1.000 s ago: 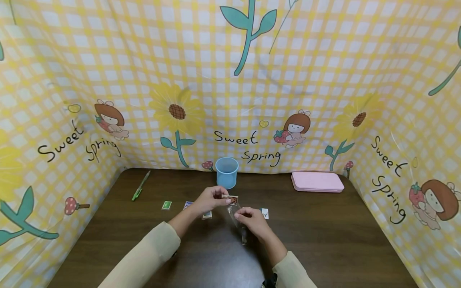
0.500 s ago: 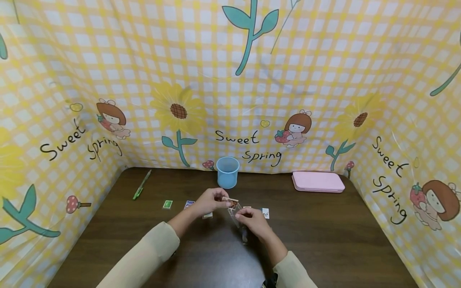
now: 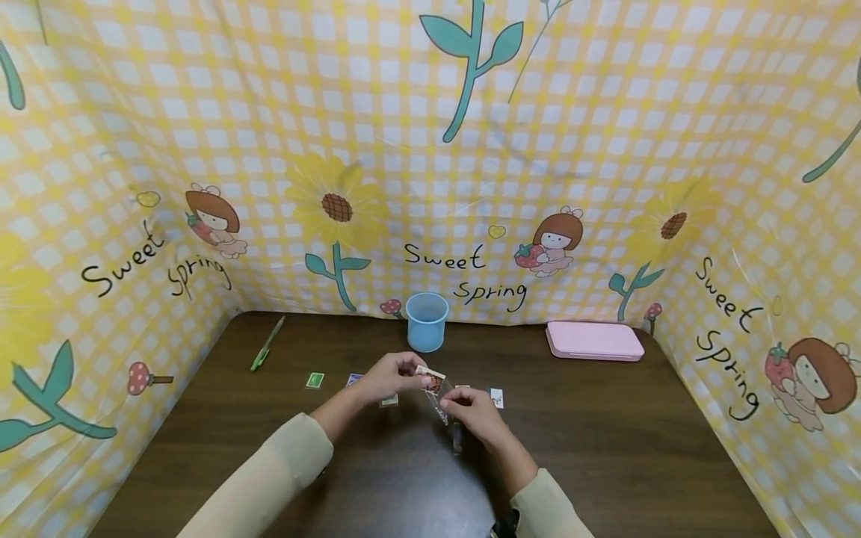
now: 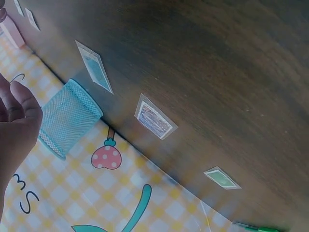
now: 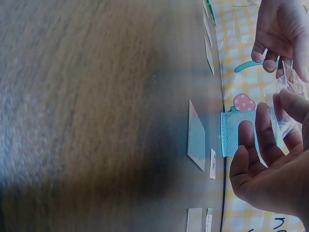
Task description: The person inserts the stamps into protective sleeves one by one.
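Note:
My left hand point(image 3: 392, 377) pinches a small stamp-like picture card point(image 3: 431, 380), brown and red with a pale border. My right hand point(image 3: 474, 415) pinches a clear plastic sleeve point(image 3: 437, 408), which hangs just below the card and overlaps it in the head view. From the right wrist, thumb and fingertips meet on the crinkled clear sleeve point(image 5: 275, 96), with the other hand point(image 5: 280, 29) close above. Both hands are raised over the table in front of the blue cup. In the left wrist view only part of the left hand point(image 4: 17, 116) shows, and its card is hidden.
Several small sleeved cards lie in a loose row, among them a green one point(image 3: 315, 380) and a black-and-white one point(image 3: 496, 398). Behind the hands stands a blue mesh pen cup point(image 3: 427, 329). A green pen point(image 3: 267, 344) lies left, a pink pencil case point(image 3: 595, 341) right.
The card in the left hand has tilted and dropped slightly toward the right hand. The right hand keeps its pinch on the sleeve and hardly moves. The head view has shifted a little.

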Action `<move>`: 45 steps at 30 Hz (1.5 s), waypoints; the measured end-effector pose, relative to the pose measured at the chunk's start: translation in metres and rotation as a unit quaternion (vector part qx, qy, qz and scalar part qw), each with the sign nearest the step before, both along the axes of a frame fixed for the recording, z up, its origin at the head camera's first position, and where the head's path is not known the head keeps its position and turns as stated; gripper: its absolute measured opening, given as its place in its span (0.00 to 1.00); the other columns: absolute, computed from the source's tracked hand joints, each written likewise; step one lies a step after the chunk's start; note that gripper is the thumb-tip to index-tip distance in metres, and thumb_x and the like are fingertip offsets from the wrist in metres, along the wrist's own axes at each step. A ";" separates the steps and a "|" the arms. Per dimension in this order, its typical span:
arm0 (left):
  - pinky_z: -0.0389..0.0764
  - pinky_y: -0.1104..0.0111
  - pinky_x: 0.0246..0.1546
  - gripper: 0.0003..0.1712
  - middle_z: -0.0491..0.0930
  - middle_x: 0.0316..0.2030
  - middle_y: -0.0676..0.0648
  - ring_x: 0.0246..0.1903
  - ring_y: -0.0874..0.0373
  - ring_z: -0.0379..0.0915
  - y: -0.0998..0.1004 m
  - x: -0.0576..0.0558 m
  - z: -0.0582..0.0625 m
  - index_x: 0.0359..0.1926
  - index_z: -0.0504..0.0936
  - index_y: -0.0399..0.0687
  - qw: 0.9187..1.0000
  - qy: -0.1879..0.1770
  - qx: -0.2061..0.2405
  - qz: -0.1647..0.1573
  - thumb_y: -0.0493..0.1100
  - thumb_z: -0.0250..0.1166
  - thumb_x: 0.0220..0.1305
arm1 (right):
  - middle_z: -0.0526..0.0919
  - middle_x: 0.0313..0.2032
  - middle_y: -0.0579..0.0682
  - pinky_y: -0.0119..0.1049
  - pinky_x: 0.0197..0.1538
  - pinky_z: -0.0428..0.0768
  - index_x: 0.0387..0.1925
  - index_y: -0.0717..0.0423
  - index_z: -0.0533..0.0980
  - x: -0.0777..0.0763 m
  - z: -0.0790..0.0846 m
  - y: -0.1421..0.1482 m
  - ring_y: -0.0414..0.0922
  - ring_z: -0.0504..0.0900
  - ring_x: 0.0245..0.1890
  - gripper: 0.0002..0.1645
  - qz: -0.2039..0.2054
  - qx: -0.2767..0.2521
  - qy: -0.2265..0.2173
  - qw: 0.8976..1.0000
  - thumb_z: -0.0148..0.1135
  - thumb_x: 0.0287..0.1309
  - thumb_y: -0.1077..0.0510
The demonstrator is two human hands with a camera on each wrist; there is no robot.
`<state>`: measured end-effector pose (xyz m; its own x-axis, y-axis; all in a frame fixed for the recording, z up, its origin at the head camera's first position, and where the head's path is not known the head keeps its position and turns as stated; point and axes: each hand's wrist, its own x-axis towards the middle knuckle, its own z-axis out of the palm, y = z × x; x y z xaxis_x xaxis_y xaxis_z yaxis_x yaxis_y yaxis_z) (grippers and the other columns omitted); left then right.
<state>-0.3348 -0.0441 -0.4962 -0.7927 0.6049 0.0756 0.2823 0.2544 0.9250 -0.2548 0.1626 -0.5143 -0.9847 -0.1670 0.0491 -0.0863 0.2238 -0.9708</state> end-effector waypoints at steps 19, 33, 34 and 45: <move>0.80 0.53 0.34 0.10 0.78 0.27 0.48 0.31 0.43 0.77 -0.012 0.003 -0.007 0.37 0.78 0.36 0.998 -0.046 0.017 0.037 0.40 0.66 0.60 | 0.81 0.40 0.55 0.29 0.38 0.72 0.35 0.66 0.81 -0.004 -0.023 0.001 0.39 0.74 0.35 0.10 -0.012 0.010 -0.017 1.000 0.64 0.57 0.60; 0.80 0.52 0.31 0.08 0.78 0.25 0.47 0.26 0.51 0.75 -0.014 -0.002 -0.005 0.35 0.82 0.38 0.999 0.000 -0.008 0.047 0.40 0.68 0.58 | 0.80 0.38 0.59 0.30 0.35 0.73 0.35 0.70 0.79 0.007 0.003 -0.002 0.42 0.73 0.34 0.09 -0.003 0.005 -0.016 1.000 0.62 0.57 0.64; 0.80 0.51 0.31 0.09 0.78 0.25 0.46 0.26 0.50 0.75 -0.014 -0.002 -0.004 0.35 0.81 0.37 0.999 -0.002 -0.006 0.045 0.40 0.67 0.58 | 0.80 0.37 0.59 0.30 0.35 0.73 0.34 0.71 0.79 0.008 0.007 -0.003 0.42 0.73 0.34 0.09 -0.004 0.005 -0.016 1.000 0.62 0.57 0.64; 0.77 0.44 0.35 0.08 0.79 0.26 0.48 0.32 0.34 0.75 -0.013 -0.003 -0.001 0.37 0.81 0.39 0.998 -0.015 -0.008 0.053 0.39 0.67 0.58 | 0.80 0.35 0.57 0.28 0.35 0.72 0.34 0.69 0.79 0.007 0.015 -0.005 0.41 0.73 0.32 0.08 -0.016 0.019 -0.019 1.000 0.62 0.57 0.64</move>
<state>-0.3377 -0.0567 -0.4975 -0.8539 0.5187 0.0427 0.2262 0.2961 0.9280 -0.2474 0.1575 -0.4990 -0.9906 -0.1368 0.0054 -0.0415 0.2620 -0.9642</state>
